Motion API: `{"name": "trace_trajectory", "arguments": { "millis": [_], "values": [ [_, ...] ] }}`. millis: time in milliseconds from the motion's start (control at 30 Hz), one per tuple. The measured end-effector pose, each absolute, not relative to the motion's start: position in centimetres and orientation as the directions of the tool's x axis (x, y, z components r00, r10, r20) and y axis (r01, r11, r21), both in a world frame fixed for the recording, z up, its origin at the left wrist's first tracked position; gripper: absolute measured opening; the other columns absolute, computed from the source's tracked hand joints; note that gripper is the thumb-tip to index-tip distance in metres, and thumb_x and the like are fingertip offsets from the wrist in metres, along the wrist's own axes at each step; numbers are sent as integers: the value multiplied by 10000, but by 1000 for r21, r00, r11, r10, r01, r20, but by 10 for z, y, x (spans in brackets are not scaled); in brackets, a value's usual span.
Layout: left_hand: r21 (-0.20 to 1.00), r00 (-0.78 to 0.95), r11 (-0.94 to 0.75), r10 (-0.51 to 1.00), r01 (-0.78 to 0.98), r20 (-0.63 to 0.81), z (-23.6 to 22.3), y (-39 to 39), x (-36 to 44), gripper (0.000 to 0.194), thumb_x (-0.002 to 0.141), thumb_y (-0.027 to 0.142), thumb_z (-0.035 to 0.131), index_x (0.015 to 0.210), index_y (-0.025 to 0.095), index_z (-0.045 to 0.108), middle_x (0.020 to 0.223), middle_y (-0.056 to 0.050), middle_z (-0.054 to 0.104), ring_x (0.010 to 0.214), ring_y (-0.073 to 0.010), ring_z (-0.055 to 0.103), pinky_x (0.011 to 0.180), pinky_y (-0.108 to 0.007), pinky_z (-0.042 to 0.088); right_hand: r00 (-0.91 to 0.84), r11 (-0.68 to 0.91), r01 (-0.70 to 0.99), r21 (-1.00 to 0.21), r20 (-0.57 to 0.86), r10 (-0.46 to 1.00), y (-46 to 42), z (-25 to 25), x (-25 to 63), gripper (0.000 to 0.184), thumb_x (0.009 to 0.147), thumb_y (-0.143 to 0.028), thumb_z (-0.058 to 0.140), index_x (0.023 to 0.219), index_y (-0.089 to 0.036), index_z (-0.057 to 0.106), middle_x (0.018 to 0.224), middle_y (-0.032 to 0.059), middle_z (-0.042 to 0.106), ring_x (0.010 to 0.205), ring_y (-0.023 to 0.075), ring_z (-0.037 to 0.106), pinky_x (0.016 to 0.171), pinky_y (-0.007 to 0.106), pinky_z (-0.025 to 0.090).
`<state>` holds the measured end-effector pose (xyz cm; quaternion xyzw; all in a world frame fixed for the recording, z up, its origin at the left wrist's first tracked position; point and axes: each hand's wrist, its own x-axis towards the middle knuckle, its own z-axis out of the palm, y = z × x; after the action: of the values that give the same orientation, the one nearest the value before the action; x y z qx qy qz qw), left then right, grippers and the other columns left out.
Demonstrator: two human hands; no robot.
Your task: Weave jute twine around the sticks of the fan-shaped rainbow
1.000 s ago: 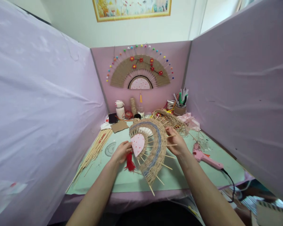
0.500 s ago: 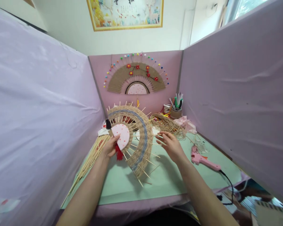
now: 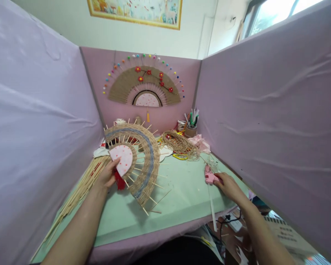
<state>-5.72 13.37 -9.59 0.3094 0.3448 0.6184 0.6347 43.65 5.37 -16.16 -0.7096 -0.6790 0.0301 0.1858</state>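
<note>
Half-round brown woven fan [image 3: 147, 158], pink plastic glue gun [image 3: 209, 176]
I see the left hand [image 3: 109, 173] pinching the fan's pink-dotted middle [image 3: 123, 156] over the flat pale green table [image 3: 182, 193], and the right hand [image 3: 228, 186] gripping the gun near its right side.

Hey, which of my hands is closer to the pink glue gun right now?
Your right. The right hand touches the pink glue gun, fingers on its handle; the left hand is well to its left, holding the woven fan.
</note>
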Motion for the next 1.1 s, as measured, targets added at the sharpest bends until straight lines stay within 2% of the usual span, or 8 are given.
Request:
{"name": "trace_trajectory", "arguments": {
  "millis": [100,267,367,433,500,667,833,1100],
  "values": [
    [814,-17,43,998,-579,-65,-96,133,-58,291,817,80,526,1094,121,606,922,-90,721,739,-185,694,726,-317,585,97,-21,963,-268,273,957,64,-159,453,344,791,-264,492,1065,-115,638,1065,162,647,1016,284,587,906,377,413],
    [813,-31,43,997,-580,-75,-96,132,-58,266,807,71,525,1055,106,614,839,-80,726,666,-176,689,714,-307,584,197,-139,956,-259,211,957,70,-138,474,336,737,-203,544,1037,-101,654,1132,201,622,1075,327,568,921,421,417],
    [813,-36,34,997,-582,-68,-94,130,-55,256,799,74,530,1037,101,619,818,-80,725,678,-187,690,711,-312,582,200,-38,910,-413,357,912,58,-109,443,365,745,-249,548,1077,-130,639,1164,189,607,1103,329,543,924,434,409],
    [814,-41,28,997,-581,-64,-93,129,-53,246,794,81,538,1023,102,623,817,-83,724,695,-193,691,709,-308,581,196,137,766,-628,431,881,51,-87,401,368,798,-363,519,1096,-176,626,1115,138,633,1006,274,584,847,385,447],
    [819,-49,17,997,-574,-56,-94,129,-52,255,782,86,554,1025,113,624,831,-82,724,713,-194,691,710,-304,580,177,245,544,-803,395,901,51,-71,352,343,795,-448,536,998,-199,655,986,94,671,885,234,601,774,347,456],
    [840,-49,-31,999,-542,5,-98,129,-58,344,740,119,616,1083,138,606,927,-86,716,841,-221,683,742,-319,575,59,161,34,-986,163,985,87,-73,254,292,689,-476,662,777,-198,642,764,27,623,733,162,549,666,276,409],
    [865,-92,-85,995,-494,45,-99,130,-59,384,721,116,646,1097,180,598,989,-69,706,893,-218,671,759,-312,569,-136,-70,-415,-907,-14,991,119,-101,216,261,631,-403,726,758,-217,595,736,-12,601,698,118,544,632,229,396],
    [885,-111,-78,993,-460,30,-102,130,-52,354,726,92,640,1071,162,597,973,-82,708,844,-206,680,780,-314,564,45,-62,-463,-884,-94,995,124,-125,203,207,621,-369,641,724,-199,585,703,3,601,630,125,543,558,238,397]
  ]
}}
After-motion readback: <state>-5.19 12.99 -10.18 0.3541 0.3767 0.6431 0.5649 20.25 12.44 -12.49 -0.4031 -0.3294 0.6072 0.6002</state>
